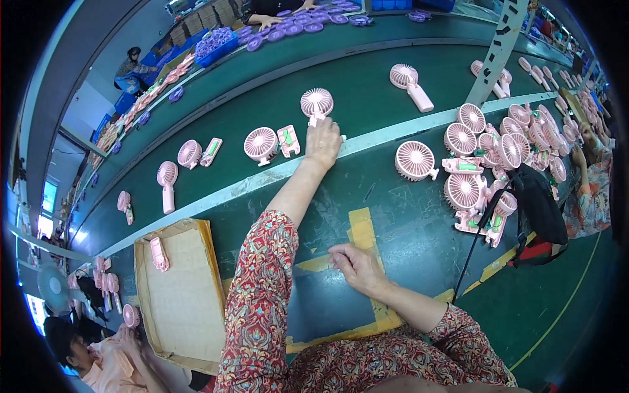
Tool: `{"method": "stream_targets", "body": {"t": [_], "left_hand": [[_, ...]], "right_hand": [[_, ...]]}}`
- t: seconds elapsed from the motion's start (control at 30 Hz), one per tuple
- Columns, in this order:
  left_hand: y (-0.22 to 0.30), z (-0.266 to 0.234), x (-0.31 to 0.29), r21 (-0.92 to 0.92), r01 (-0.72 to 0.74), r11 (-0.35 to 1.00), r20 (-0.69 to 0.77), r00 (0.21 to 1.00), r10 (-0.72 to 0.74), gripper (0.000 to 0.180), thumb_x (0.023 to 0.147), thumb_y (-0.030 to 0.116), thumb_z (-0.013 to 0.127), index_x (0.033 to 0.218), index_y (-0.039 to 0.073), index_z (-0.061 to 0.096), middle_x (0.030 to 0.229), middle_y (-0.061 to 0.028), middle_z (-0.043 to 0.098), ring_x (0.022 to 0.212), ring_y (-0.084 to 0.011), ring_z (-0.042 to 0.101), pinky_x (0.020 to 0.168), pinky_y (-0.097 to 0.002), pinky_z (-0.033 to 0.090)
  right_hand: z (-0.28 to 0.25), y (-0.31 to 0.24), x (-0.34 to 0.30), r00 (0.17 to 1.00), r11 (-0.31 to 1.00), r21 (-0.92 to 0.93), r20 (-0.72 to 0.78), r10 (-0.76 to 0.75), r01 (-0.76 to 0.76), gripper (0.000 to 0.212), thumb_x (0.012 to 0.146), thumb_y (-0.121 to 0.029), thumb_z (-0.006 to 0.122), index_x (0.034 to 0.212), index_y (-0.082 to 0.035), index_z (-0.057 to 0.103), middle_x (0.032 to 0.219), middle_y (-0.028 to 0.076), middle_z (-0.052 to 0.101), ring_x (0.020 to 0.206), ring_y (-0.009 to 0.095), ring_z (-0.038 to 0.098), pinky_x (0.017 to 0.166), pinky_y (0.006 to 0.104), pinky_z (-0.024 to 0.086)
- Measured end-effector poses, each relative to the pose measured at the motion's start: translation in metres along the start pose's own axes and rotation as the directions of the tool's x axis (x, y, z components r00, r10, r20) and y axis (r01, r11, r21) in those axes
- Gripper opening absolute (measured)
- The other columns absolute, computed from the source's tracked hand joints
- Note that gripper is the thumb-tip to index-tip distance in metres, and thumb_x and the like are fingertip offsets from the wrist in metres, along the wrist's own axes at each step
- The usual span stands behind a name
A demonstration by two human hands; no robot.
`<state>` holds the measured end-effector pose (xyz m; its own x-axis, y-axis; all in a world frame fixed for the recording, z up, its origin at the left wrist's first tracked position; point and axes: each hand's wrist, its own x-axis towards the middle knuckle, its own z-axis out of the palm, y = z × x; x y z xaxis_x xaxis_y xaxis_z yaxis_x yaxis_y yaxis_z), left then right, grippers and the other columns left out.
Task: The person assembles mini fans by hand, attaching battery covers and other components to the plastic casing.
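Note:
My left hand (324,145) reaches out to the green conveyor belt, its fingers closed on the lower part of a pink handheld fan (317,103). The fan's round grille points away from me, and my fingers hide its lower end. Just left of that hand lie an open pink handle shell (288,141) with a green part inside and a pink fan head (261,145). My right hand (359,267) is loosely curled above the worktable (327,301), near the yellow tape, with nothing visible in it. Right of the hands, a single pink fan head (416,160) lies on the table.
Many pink fans (460,139) are heaped on the right beside a black bag (537,203). A shallow cardboard tray (211,262) at left holds one pink shell (159,254). A metal post (501,49) rises beyond the belt. Other people work left, right and at the far side.

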<state>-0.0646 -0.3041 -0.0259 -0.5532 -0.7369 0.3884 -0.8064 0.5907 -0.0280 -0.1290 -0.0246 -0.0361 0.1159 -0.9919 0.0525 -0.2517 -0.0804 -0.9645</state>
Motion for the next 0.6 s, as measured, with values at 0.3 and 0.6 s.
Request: {"method": "stream_targets", "body": {"t": [0.3, 0.6], "left_hand": [[-0.080, -0.030, -0.006, -0.007, 0.578, 0.816, -0.097, 0.812, -0.576, 0.072, 0.072, 0.040, 0.069, 0.128, 0.003, 0.043, 0.132, -0.0139, 0.042, 0.125, -0.0296, 0.037, 0.100, -0.0508, 0.033], [-0.151, -0.016, -0.048, -0.464, 0.831, 0.307, 0.534, 0.539, -0.652, 0.073, 0.061, 0.040, 0.079, 0.108, -0.010, 0.057, 0.101, -0.0178, 0.065, 0.088, -0.0262, 0.065, 0.078, -0.0375, 0.052]], "right_hand": [[0.000, 0.008, 0.001, 0.999, 1.000, 0.013, 0.017, -0.028, 0.027, 0.016, 0.091, -0.010, 0.049, 0.105, -0.004, 0.054, 0.082, 0.012, 0.066, 0.076, 0.026, 0.066, 0.068, 0.0359, 0.051], [0.003, 0.002, 0.000, 0.999, 0.999, 0.022, 0.004, -0.049, 0.049, 0.015, 0.091, -0.010, 0.049, 0.103, -0.003, 0.055, 0.081, 0.011, 0.066, 0.074, 0.024, 0.066, 0.066, 0.0350, 0.052]]}}
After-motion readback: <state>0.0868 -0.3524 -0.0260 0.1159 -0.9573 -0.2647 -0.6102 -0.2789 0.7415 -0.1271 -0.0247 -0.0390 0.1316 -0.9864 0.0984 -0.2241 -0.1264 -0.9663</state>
